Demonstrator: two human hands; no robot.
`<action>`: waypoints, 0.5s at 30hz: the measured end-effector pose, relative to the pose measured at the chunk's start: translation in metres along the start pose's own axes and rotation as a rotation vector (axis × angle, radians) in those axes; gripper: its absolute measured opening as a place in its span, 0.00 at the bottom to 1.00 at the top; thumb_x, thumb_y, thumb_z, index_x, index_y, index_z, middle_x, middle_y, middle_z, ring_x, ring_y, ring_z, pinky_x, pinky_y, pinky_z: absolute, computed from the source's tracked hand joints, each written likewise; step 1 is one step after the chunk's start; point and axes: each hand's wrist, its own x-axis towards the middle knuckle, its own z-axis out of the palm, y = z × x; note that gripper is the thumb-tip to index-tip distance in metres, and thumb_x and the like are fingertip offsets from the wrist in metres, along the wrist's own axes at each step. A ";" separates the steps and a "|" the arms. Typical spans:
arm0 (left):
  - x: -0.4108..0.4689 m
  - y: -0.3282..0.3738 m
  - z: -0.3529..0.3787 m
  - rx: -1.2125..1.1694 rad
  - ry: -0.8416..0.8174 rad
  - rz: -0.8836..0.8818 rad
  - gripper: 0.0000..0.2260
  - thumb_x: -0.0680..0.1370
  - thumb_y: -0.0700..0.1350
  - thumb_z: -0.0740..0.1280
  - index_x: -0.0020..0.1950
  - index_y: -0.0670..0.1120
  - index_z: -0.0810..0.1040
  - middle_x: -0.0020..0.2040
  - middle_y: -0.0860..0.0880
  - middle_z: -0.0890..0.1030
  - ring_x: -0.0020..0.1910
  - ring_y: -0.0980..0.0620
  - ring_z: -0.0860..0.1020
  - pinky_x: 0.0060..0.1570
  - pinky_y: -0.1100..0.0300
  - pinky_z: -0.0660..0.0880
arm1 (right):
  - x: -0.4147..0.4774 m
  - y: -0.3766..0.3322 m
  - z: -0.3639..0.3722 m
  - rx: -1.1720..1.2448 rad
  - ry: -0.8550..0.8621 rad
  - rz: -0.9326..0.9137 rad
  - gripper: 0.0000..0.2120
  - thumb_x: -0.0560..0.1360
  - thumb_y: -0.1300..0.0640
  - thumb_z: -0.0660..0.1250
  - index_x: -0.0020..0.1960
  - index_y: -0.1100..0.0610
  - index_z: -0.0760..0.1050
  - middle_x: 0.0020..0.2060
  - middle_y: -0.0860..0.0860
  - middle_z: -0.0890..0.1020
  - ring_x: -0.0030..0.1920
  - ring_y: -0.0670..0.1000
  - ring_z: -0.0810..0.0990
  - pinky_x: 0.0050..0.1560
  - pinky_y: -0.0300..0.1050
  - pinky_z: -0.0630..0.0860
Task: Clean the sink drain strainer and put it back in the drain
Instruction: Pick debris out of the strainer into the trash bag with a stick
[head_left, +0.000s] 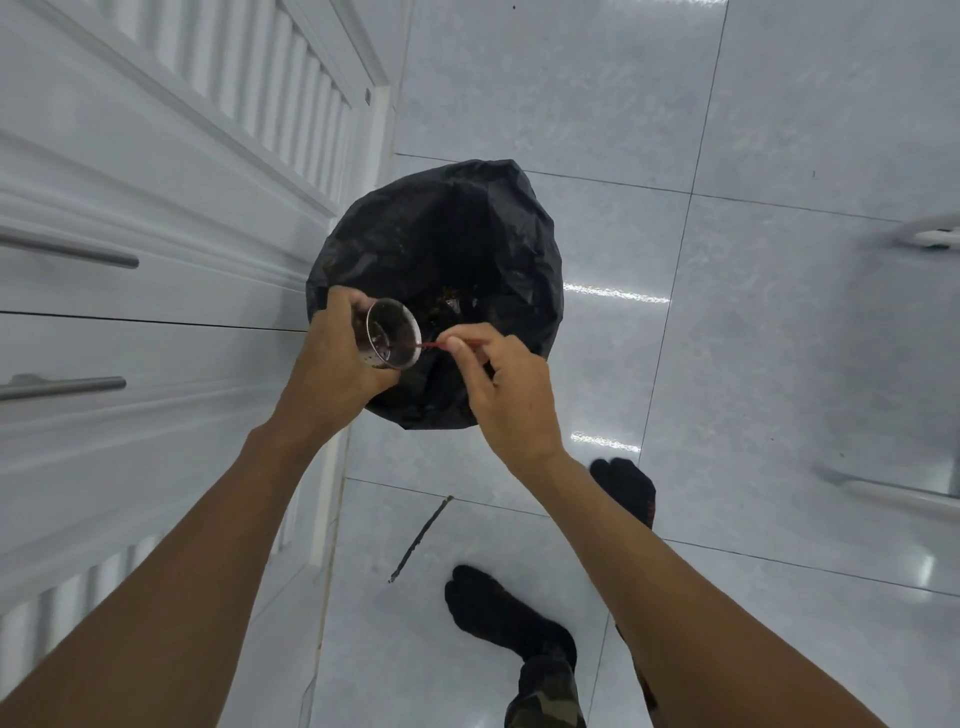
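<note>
Over the near rim of the black-bagged round bin, left hand grips the grimy round metal strainer, right hand pinches a thin red pick scraping inside; a slip risks debris missing onto the glossy grey tile floor.

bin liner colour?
Black, a crinkled plastic bin liner, seen in the head view below the strainer.

The bin stands close beside the cabinet on the left, so there is almost no room on that side. Both hands, the left and the right, and the strainer cover the near part of its mouth; the far part is open. To the right the floor is wide and bare. A stick and two feet lie nearer.
</note>
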 end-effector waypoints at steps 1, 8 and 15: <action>0.000 -0.001 0.002 -0.001 0.022 0.014 0.33 0.68 0.48 0.82 0.65 0.51 0.66 0.60 0.49 0.76 0.57 0.50 0.77 0.49 0.68 0.74 | 0.003 0.000 -0.002 -0.010 0.025 0.002 0.10 0.83 0.50 0.64 0.58 0.50 0.81 0.52 0.44 0.85 0.50 0.45 0.80 0.55 0.37 0.79; 0.002 -0.004 0.008 -0.018 0.103 0.093 0.34 0.68 0.53 0.81 0.67 0.51 0.68 0.61 0.50 0.78 0.59 0.51 0.76 0.53 0.68 0.72 | 0.007 -0.007 0.000 -0.247 0.008 -0.129 0.10 0.82 0.50 0.65 0.59 0.49 0.82 0.49 0.48 0.86 0.47 0.47 0.81 0.49 0.39 0.79; 0.002 0.004 0.007 -0.070 0.102 0.073 0.35 0.67 0.63 0.75 0.67 0.49 0.68 0.58 0.56 0.76 0.55 0.56 0.75 0.49 0.76 0.68 | 0.003 -0.016 0.004 -0.083 -0.029 -0.142 0.12 0.82 0.50 0.65 0.60 0.52 0.82 0.51 0.48 0.86 0.47 0.46 0.80 0.51 0.36 0.80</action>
